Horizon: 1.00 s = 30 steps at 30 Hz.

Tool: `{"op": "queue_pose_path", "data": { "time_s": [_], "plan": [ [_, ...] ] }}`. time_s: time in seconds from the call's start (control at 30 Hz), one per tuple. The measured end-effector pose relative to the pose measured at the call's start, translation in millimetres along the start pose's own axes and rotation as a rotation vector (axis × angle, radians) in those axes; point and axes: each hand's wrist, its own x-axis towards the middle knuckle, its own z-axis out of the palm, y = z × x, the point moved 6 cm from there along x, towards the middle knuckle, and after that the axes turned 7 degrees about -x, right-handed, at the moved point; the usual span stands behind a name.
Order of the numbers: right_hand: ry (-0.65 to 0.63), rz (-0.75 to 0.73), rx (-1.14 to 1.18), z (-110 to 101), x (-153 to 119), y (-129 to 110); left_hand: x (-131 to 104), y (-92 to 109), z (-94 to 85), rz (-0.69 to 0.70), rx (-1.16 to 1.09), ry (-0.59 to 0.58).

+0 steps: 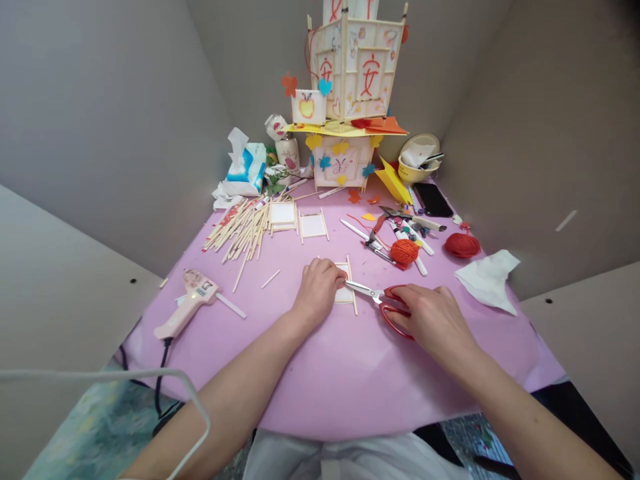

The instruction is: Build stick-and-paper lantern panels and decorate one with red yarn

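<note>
My right hand point(435, 313) grips red-handled scissors point(376, 294) by their finger loops, the blades pointing left. The blade tips lie at the fingertips of my left hand point(319, 285), over a small stick-edged frame point(352, 287) with a white panel. My left fingers are curled and pressed together, covering the left part of that frame. A small red-orange bit shows beside them; whether they pinch it or the frame is hidden. Behind my left hand lie two similar frames, one paler frame point(313, 225) and another stick frame point(283, 215).
A tall paper-and-stick lantern point(344, 160) stands at the back. Thin wooden sticks point(245, 230) lie in a heap at left, near a pink glue gun point(187, 303). Orange yarn point(404, 253), red yarn point(463, 245), pens, pliers and a crumpled tissue point(489, 280) are on the right.
</note>
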Motion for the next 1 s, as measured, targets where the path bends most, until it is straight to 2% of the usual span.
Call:
{"op": "queue_pose_path", "data": {
  "time_s": [0.2,0.4,0.47,0.6,0.73,0.87,1.0],
  "plan": [
    [0.022,-0.018,-0.006,0.3,-0.8,-0.5,0.1,0.8,-1.2,-0.011,-0.006,0.004],
    [0.111,0.006,-0.083,-4.2,-8.2,7.2,-4.3,5.2,-20.9,-0.041,-0.068,0.198],
    [0.153,0.044,-0.124,-4.4,-13.9,18.9,-10.0,16.0,-20.6,0.004,-0.101,0.200],
    [0.172,0.165,-0.219,5.1,-23.9,55.7,-29.3,52.3,1.2,0.200,-0.139,0.049],
    [0.155,0.229,-0.194,17.4,-24.7,83.1,-42.0,84.9,27.6,0.349,-0.074,-0.082],
    [0.144,0.217,-0.168,21.0,-18.6,85.6,-25.2,99.8,45.1,0.371,0.054,-0.117],
    [0.159,0.149,-0.147,20.1,-15.8,80.1,-1.7,98.1,53.9,0.284,0.139,-0.112]
  ]
}}
